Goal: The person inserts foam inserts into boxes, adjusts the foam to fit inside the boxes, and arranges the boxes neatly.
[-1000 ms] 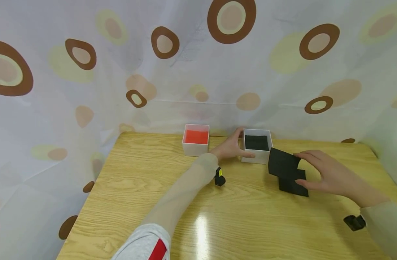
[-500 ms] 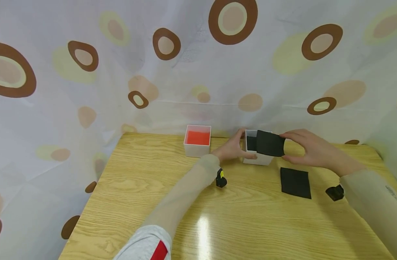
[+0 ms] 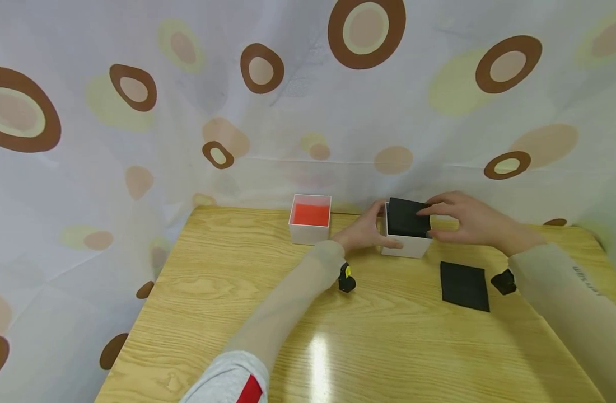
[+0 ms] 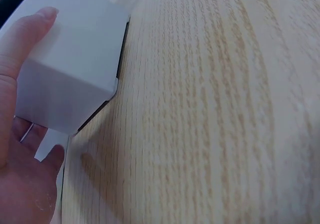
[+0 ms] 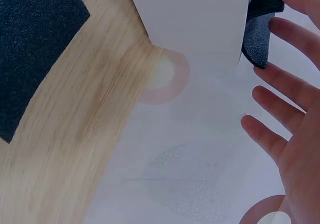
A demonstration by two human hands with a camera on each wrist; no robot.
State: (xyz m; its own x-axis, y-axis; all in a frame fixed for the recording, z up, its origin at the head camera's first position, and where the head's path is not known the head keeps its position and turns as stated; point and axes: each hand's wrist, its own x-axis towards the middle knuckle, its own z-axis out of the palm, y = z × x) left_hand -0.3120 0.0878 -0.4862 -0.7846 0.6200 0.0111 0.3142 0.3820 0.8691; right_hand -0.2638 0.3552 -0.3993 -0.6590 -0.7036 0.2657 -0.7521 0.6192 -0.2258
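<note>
At the back of the table, my left hand (image 3: pixel 363 232) holds a white box (image 3: pixel 406 247), thumb on its front wall and the other fingers round its left side. In the left wrist view that thumb lies along the box wall (image 4: pixel 75 49). Over the box's opening, my right hand (image 3: pixel 471 221) pinches a thin black felt-like square (image 3: pixel 407 218) by its right side. The square is tilted and partly inside the rim. In the right wrist view, the square (image 5: pixel 257 42) bends between thumb and fingers (image 5: pixel 287 87). Black sheets lower in the box are hidden.
Another black square (image 3: pixel 464 286) lies flat on the wooden table (image 3: pixel 227 280), below the right forearm. Left of the left hand stands a second white box (image 3: pixel 309 235) with a red sheet (image 3: pixel 311 215) inside. A patterned curtain (image 3: pixel 267 123) hangs right behind the table.
My right hand has carried the black square left and up from above the other black square, then into the box's opening. The left hand has kept its hold on the box.
</note>
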